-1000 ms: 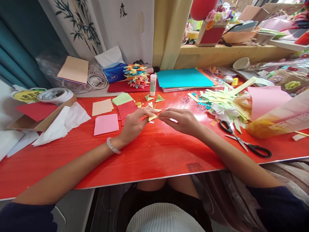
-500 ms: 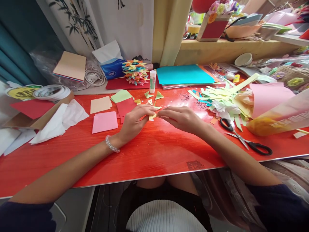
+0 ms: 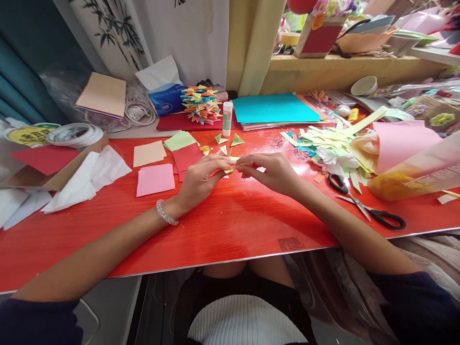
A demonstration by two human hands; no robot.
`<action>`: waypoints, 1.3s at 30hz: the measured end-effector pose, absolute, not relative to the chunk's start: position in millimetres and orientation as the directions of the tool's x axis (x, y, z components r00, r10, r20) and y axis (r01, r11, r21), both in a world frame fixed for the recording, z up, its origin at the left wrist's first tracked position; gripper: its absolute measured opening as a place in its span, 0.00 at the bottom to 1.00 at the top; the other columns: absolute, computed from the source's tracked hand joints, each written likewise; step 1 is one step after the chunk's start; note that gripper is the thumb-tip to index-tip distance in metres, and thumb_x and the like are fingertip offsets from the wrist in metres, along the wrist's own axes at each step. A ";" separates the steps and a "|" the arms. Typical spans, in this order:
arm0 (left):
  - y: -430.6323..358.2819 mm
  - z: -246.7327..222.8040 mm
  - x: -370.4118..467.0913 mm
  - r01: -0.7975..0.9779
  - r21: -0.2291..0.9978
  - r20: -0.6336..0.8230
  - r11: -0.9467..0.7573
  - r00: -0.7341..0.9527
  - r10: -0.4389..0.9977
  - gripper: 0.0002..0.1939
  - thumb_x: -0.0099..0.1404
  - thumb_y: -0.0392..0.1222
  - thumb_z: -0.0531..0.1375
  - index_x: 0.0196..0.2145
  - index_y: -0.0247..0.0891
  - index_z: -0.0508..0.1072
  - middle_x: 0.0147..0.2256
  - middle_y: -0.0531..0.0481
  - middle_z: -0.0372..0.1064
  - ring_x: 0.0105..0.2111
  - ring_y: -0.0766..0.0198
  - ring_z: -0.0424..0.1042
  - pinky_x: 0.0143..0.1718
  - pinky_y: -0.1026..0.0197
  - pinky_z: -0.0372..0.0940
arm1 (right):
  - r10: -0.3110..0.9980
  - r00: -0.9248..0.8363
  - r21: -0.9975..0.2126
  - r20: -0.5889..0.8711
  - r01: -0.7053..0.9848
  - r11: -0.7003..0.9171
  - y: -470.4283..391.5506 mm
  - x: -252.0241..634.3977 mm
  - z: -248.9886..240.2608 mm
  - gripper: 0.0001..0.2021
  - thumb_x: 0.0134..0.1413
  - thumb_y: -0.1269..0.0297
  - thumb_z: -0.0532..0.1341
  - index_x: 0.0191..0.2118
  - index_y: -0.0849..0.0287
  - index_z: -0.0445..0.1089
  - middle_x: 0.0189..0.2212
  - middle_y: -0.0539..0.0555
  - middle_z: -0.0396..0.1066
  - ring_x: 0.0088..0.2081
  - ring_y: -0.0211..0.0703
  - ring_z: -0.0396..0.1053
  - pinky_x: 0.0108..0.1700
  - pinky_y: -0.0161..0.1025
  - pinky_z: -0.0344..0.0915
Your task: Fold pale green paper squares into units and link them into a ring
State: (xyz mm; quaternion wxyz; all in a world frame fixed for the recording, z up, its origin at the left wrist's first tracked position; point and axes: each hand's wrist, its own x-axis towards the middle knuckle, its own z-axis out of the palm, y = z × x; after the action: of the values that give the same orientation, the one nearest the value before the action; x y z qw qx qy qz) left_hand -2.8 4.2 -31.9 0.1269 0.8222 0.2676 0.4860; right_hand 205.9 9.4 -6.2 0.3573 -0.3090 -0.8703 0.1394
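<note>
My left hand (image 3: 203, 177) is closed in a pinch on a small yellow folded paper (image 3: 230, 171), over the middle of the red table (image 3: 230, 230). Close to its fingertips, my right hand (image 3: 271, 172) has its fingers pressed together; whatever lies between them is too small to make out. Small green folded triangles (image 3: 237, 139) lie just beyond the hands, near an upright glue stick (image 3: 227, 119). Left of my left hand are a red paper square (image 3: 187, 156), a green stack (image 3: 180, 140), a pink stack (image 3: 155, 180) and a beige stack (image 3: 148, 153).
Black-handled scissors (image 3: 366, 206) lie open at the right, beside a heap of paper strips (image 3: 334, 148). Blue sheets (image 3: 275, 109) and a multicoloured folded-paper piece (image 3: 201, 104) stand at the back. A cardboard box (image 3: 61, 175) with tape rolls is at the left.
My right hand's fingers have curled and drawn slightly back from the left fingertips. My left hand has hardly moved, and the view has shifted slightly.
</note>
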 end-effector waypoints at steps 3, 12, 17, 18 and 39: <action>3.7 -32.0 -2.4 0.321 0.461 0.727 -0.827 0.397 0.560 0.06 0.65 0.33 0.59 0.38 0.38 0.75 0.42 0.46 0.76 0.46 0.63 0.74 0.52 0.55 0.68 | 0.695 -0.536 -0.556 0.478 0.428 0.713 9.1 205.3 -4.9 0.08 0.61 0.70 0.57 0.37 0.63 0.74 0.27 0.52 0.77 0.27 0.35 0.75 0.31 0.33 0.70; 3.8 -31.5 -0.8 0.360 0.529 0.685 -0.769 0.354 0.637 0.04 0.63 0.39 0.61 0.37 0.40 0.75 0.37 0.50 0.77 0.40 0.64 0.75 0.45 0.58 0.70 | 0.726 -0.544 -0.628 0.421 0.402 0.666 8.4 206.7 0.1 0.08 0.60 0.68 0.58 0.37 0.64 0.73 0.27 0.53 0.76 0.27 0.36 0.74 0.32 0.34 0.70; 4.3 -32.2 -1.2 0.357 0.544 0.667 -0.759 0.365 0.650 0.04 0.65 0.40 0.60 0.37 0.42 0.75 0.37 0.51 0.77 0.40 0.64 0.74 0.46 0.58 0.69 | 0.760 -0.560 -0.765 0.330 0.313 0.563 10.4 208.2 3.0 0.08 0.59 0.64 0.59 0.34 0.63 0.73 0.27 0.52 0.76 0.27 0.36 0.74 0.34 0.36 0.70; 4.3 -32.3 -1.2 0.353 0.543 0.665 -0.762 0.373 0.647 0.04 0.65 0.40 0.60 0.37 0.42 0.75 0.37 0.51 0.77 0.41 0.64 0.74 0.46 0.57 0.69 | 0.767 -0.567 -0.800 0.300 0.289 0.527 11.3 208.8 3.1 0.09 0.59 0.63 0.60 0.34 0.63 0.73 0.27 0.52 0.76 0.27 0.36 0.74 0.34 0.37 0.70; 7.3 -37.9 -2.9 0.377 0.551 0.618 -0.744 0.415 0.668 0.04 0.64 0.41 0.61 0.36 0.42 0.76 0.35 0.51 0.77 0.39 0.63 0.73 0.42 0.59 0.67 | 0.779 -0.608 -0.923 0.153 0.193 0.333 15.2 213.9 3.5 0.15 0.55 0.56 0.63 0.33 0.65 0.73 0.28 0.55 0.75 0.28 0.37 0.74 0.33 0.38 0.72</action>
State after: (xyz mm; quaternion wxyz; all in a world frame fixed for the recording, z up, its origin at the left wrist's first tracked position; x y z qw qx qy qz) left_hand -2.9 7.3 -37.9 0.1660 0.8246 0.3167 0.4384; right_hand 213.9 15.2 3.5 0.3048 -0.3207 -0.7572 0.4805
